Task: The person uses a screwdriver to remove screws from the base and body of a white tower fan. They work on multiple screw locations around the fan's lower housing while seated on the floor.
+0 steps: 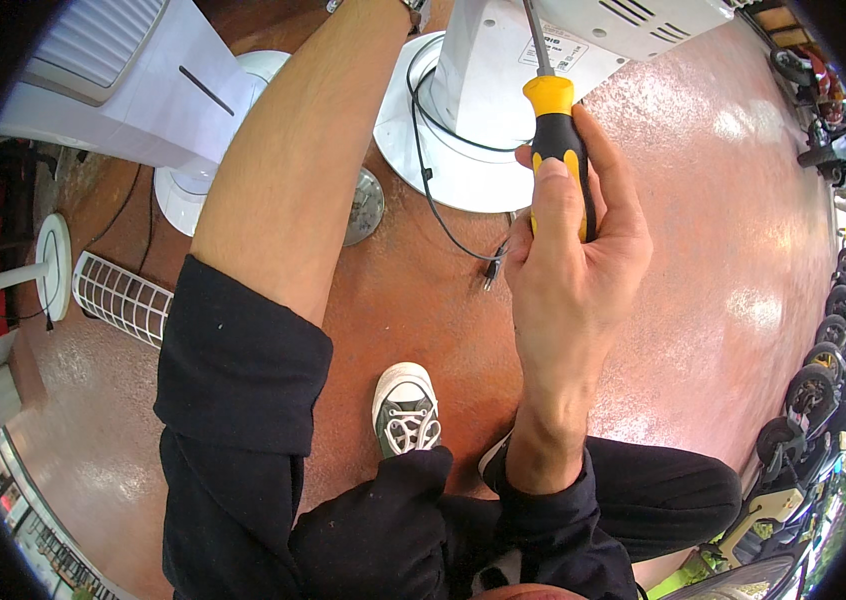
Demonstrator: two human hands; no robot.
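Note:
My right hand [583, 265] is closed around the yellow and black handle of a screwdriver [550, 97], thumb laid along the grip. Its metal shaft points up and away in front of a white appliance [488, 75] with vent slots and a label; the tip lies beyond the top edge. This appliance rises from a round white base [473, 185]. A black power cord [423, 135] loops over that base, and its plug [492, 268] lies on the floor. My left forearm [293, 170] stretches up to the top edge, where only the wrist area shows; the hand is out of sight.
Another white appliance [143, 90] stands at the left. Between the bases sits a round metal dish [367, 205], partly behind my forearm. A white grille [123, 298] and a round stand base [56, 265] are farther left. Motorcycles [811, 395] line the right side.

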